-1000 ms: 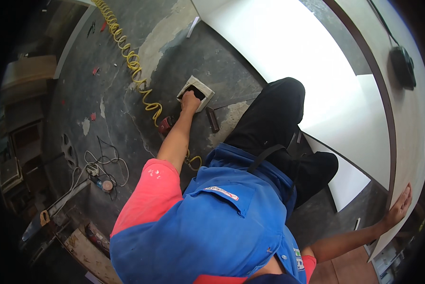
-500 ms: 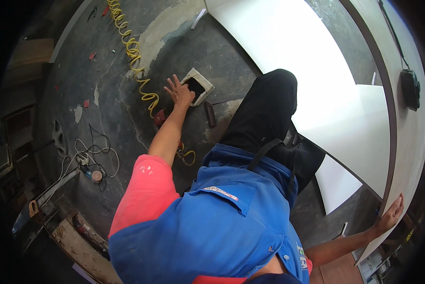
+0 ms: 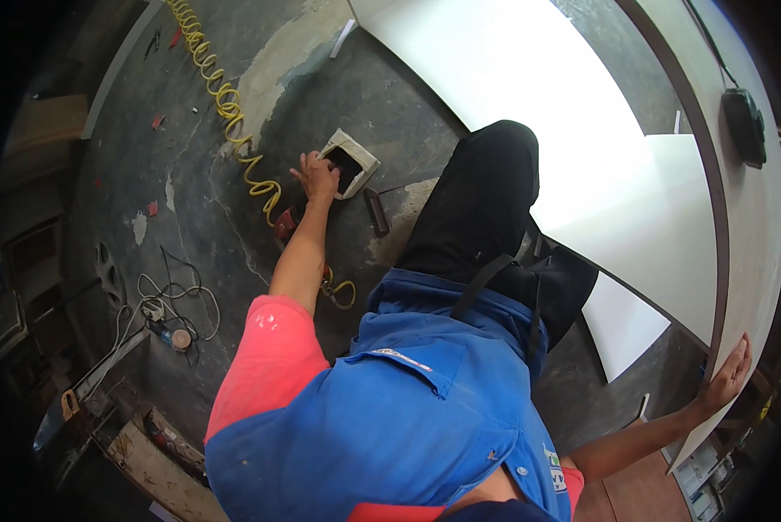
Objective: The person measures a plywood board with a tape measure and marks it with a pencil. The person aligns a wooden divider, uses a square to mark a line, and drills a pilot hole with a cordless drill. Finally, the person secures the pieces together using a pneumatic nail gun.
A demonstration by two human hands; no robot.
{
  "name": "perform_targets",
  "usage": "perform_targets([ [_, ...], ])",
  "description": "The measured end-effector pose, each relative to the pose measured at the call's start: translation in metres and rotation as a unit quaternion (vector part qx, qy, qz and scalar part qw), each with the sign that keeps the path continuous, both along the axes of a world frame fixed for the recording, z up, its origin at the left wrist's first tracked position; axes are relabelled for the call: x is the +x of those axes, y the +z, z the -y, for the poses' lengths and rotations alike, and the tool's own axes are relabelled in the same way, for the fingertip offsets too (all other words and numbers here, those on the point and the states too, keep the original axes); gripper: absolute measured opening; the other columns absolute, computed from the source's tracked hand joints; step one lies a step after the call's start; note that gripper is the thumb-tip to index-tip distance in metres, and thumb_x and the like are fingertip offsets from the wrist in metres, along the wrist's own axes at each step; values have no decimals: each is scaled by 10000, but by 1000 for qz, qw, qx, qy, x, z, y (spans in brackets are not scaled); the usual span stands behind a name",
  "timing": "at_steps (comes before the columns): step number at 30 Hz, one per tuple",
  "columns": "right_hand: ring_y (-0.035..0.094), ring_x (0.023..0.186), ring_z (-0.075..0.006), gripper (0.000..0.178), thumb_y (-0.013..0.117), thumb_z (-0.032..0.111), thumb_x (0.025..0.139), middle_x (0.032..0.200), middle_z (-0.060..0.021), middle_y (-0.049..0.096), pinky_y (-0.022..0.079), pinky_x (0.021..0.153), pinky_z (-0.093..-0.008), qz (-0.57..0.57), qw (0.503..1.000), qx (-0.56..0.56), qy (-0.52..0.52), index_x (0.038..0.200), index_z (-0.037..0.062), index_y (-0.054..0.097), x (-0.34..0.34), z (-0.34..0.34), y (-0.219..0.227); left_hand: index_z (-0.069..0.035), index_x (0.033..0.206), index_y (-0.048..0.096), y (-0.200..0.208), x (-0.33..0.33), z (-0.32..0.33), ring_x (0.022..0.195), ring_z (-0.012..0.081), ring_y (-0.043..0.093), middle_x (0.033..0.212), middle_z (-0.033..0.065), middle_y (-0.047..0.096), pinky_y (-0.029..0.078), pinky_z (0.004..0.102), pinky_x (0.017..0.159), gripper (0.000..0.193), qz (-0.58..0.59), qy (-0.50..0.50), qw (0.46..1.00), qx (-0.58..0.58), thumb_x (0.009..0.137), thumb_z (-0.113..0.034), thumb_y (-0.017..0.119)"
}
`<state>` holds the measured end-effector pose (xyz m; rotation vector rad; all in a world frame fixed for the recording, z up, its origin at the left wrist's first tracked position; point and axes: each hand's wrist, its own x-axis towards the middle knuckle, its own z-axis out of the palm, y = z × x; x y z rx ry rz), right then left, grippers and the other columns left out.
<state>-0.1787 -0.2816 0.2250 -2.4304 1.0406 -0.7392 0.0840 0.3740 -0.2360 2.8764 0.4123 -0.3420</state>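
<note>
On the floor, my left hand (image 3: pixel 318 180) is at an open pale carton (image 3: pixel 366 157) with dark contents. Its fingers are bent, and the thumb and forefinger reach into the opening; what they pinch, if anything, is too small to see. Beside that wrist lies a red tool (image 3: pixel 286 224), partly hidden by my forearm, where a yellow coiled hose (image 3: pixel 231 111) ends. A dark oblong block (image 3: pixel 376 212) rests near the carton. At the far right my right hand (image 3: pixel 728 376) lies flat with fingers outstretched against a large pale board (image 3: pixel 743 252) with a dark edge.
White sheets (image 3: pixel 530 78) lie ahead and to the right of my knee. A dark case (image 3: pixel 745 128) with a strip sits against the board. An angle grinder (image 3: pixel 173 336) and tangled cables (image 3: pixel 208 304) are on the floor at left, near wooden scraps (image 3: pixel 160 465).
My left hand's fingers, spread out before, have curled in at the carton. My right hand stays flat on the board. The whole view has shifted slightly.
</note>
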Motion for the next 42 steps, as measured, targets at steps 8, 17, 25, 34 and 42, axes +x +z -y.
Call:
perform_targets([
  [8,573,1200,-200,382,491,278,1072,1306,-93,632,407,1060,-308,-15,999,-32,28,1327,21,612,14,9,-15,-164,1064,790,-26,-11,-76,1317,310,513,1417,79,582,318,501,1146,275,17,59,930,-362,845,-321,732],
  [17,624,1147,-226,255,572,124,997,1194,-128,676,453,1011,-335,-19,982,-183,39,1212,16,655,7,-22,-10,-17,1164,645,97,9,28,704,91,615,897,49,681,493,233,652,226,119,57,834,-536,1008,-168,580],
  [25,609,1136,-278,157,636,69,919,1166,-116,671,473,970,-381,284,890,-358,-1,1069,53,681,-12,-73,-32,19,1098,669,322,10,213,701,104,577,853,63,673,456,245,660,182,81,-248,687,-679,922,-24,684],
  [34,485,1291,-390,453,635,212,940,1353,-222,532,368,1109,-483,37,937,-105,-332,1330,9,521,-213,-147,-374,83,1108,696,481,-38,342,829,175,671,943,149,702,548,296,779,245,96,-598,523,-600,870,36,663],
  [42,525,1266,-448,724,710,230,781,1335,-296,555,402,1094,-497,-120,863,201,-448,1396,-51,451,-274,-255,-495,12,1077,733,497,-17,496,856,137,687,954,89,741,558,288,830,180,31,-740,445,-504,935,-73,660],
])
